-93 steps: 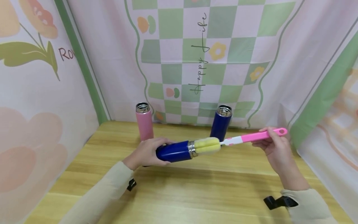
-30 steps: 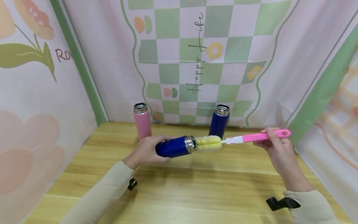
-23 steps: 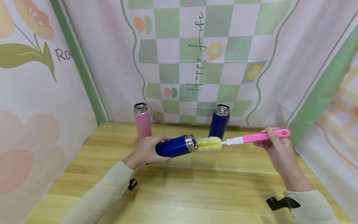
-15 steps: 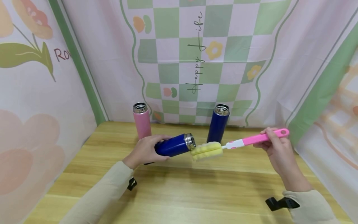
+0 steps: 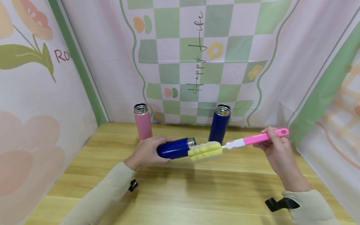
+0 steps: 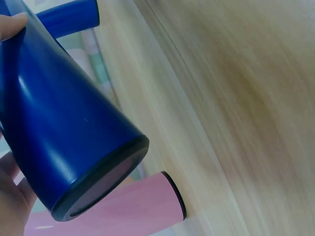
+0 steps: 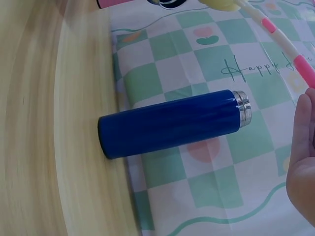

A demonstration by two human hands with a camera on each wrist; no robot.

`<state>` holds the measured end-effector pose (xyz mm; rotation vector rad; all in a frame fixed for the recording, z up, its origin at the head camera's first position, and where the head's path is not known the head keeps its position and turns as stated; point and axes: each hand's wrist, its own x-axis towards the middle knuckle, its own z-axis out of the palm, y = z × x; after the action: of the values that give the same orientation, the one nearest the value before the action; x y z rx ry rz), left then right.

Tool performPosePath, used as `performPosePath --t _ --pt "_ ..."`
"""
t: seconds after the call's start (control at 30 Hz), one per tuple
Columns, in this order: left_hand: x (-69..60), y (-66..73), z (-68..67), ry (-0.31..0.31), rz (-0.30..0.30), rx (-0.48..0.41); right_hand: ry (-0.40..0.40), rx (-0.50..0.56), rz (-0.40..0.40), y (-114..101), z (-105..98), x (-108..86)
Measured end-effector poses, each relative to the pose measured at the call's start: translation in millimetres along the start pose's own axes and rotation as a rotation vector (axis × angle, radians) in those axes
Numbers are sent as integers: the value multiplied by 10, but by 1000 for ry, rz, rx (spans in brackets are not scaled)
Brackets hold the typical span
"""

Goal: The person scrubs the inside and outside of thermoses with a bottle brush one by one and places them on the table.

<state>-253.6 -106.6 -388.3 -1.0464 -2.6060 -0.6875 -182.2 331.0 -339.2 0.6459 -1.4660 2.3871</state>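
Note:
My left hand (image 5: pixel 149 150) grips a dark blue vacuum flask (image 5: pixel 172 148) that lies nearly level in the air, its steel mouth towards the right. The black-rimmed base of this flask (image 6: pixel 88 128) shows in the left wrist view. In my right hand (image 5: pixel 277 151) is the pink handle of a bottle brush (image 5: pixel 256 139), pinched by thumb and fingers. Its yellow sponge head (image 5: pixel 206 151) is outside the flask, in front of the mouth and partly covering it. Whether sponge and rim touch, I cannot tell.
An uncapped pink flask (image 5: pixel 143 125) stands upright at the back left, just behind my left hand. Another uncapped blue flask (image 5: pixel 219 127) is upright at the back, behind the brush. Both stand on the wooden table (image 5: pixel 180 193), near a patterned cloth (image 5: pixel 194 47).
The sponge head was partly inside the flask's mouth; it has come out and dipped in front of it. The held flask's mouth tipped up a little, then lowered again.

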Motion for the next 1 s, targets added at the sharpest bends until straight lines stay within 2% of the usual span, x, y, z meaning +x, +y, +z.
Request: performPosePath --t 0.23,0.5,0.8,1.0 --pt "9 7 10 -1 8 12 -17 42 -26 -1 42 -2" --pt "17 5 26 -15 51 33 -110 120 -25 12 53 29" --pt "14 -8 35 12 77 28 -125 154 -43 41 51 33" --pt "9 -12 47 1 101 9 -105 120 -50 51 34 28"
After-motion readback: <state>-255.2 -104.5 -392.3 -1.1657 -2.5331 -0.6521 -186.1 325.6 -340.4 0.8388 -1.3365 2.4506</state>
